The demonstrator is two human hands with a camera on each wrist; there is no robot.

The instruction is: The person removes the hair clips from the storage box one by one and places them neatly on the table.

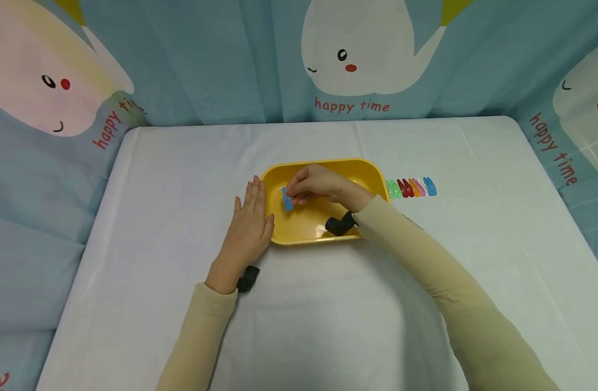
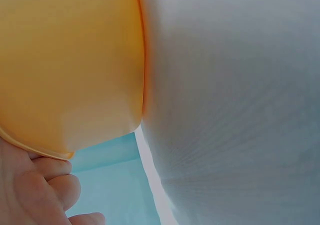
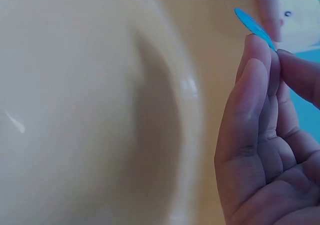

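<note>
Over the left part of a yellow tray [image 1: 308,231], my right hand [image 1: 323,184] pinches a small blue hair clip [image 1: 287,200] between thumb and fingers. In the right wrist view, the blue hair clip [image 3: 252,26] is seen nearly edge-on at the fingertips. Whether its lower end touches the tray floor, I cannot tell. My left hand [image 1: 247,228] lies along the tray's left end with straight fingers, touching the rim. The left wrist view shows the tray's outer wall [image 2: 75,65] and part of my left hand [image 2: 35,190] at the rim.
Right of the tray, a row of colourful hair clips [image 1: 411,187] lies on the white tablecloth [image 1: 181,179]: green, dark red, orange, pink, white and blue. A blue curtain [image 1: 220,65] with whale prints hangs behind the table. Black wrist cameras [image 1: 248,278] are on both wrists.
</note>
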